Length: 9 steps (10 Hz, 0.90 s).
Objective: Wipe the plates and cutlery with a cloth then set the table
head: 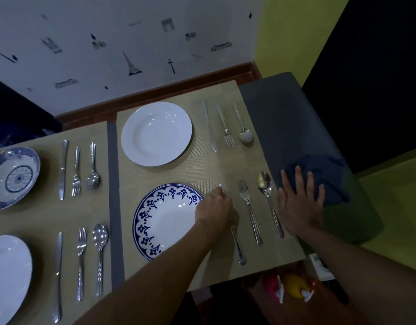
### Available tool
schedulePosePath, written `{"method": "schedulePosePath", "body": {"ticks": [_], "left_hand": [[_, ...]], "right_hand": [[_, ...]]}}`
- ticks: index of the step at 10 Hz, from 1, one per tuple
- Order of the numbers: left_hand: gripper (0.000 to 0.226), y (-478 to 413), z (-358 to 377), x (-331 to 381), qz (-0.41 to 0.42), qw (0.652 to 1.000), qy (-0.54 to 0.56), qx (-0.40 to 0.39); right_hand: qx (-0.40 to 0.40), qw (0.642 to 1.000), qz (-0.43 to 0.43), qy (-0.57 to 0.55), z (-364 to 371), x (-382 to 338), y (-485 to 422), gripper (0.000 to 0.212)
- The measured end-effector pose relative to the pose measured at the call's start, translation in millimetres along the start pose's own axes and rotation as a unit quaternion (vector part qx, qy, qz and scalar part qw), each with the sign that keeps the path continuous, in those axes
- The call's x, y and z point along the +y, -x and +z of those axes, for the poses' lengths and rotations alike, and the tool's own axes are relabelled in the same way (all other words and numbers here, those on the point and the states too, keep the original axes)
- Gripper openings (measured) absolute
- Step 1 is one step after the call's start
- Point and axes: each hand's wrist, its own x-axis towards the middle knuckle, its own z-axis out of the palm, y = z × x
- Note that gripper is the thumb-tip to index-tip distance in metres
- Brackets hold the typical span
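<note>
A blue-patterned plate (164,221) lies on the near mat. Just right of it my left hand (214,211) is closed on a knife (238,246); the blade tip shows beyond my fingers and the handle points toward me. A fork (249,212) and a spoon (269,200) lie to the right of the knife. My right hand (300,200) rests flat, fingers spread, on a dark blue cloth (324,177) on a grey chair seat. A plain white plate (156,133) sits farther back with its knife (210,127), fork (225,127) and spoon (243,125).
Two more settings lie on the left mat: a blue-patterned bowl (13,177) and a white plate (7,277), each with cutlery. The grey chair (284,118) stands at the table's right edge. Red and yellow bottles (291,287) sit below the table edge. A patterned wall lies behind.
</note>
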Motion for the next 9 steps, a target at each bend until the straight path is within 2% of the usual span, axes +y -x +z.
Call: {"method": "schedulePosePath", "body": {"ticks": [4, 5, 7, 8, 9], "left_hand": [[0.055, 4.7, -3.5, 0.6, 0.01, 1.0, 0.004, 0.013], [0.06, 1.5, -0.6, -2.3, 0.017, 0.999, 0.033, 0.015], [0.063, -2.2, 3.0, -18.4, 0.047, 0.986, 0.158, 0.024], [0.05, 2.5, -13.3, -26.0, 0.06, 0.981, 0.18, 0.048], [0.044, 9.7, -35.1, -35.2, 0.071, 0.981, 0.155, 0.093]], "right_hand": [[-0.014, 1.0, 0.004, 0.0, -2.5, -0.7, 0.3, 0.066], [-0.022, 1.0, 0.001, -0.002, -3.8, -0.6, -0.5, 0.061], [-0.059, 0.998, 0.004, -0.003, -16.3, -5.2, 1.1, 0.059], [-0.015, 0.999, 0.014, -0.035, -33.5, -19.1, 7.3, 0.059], [-0.001, 0.996, -0.041, -0.075, -61.3, -44.2, 4.3, 0.06]]}}
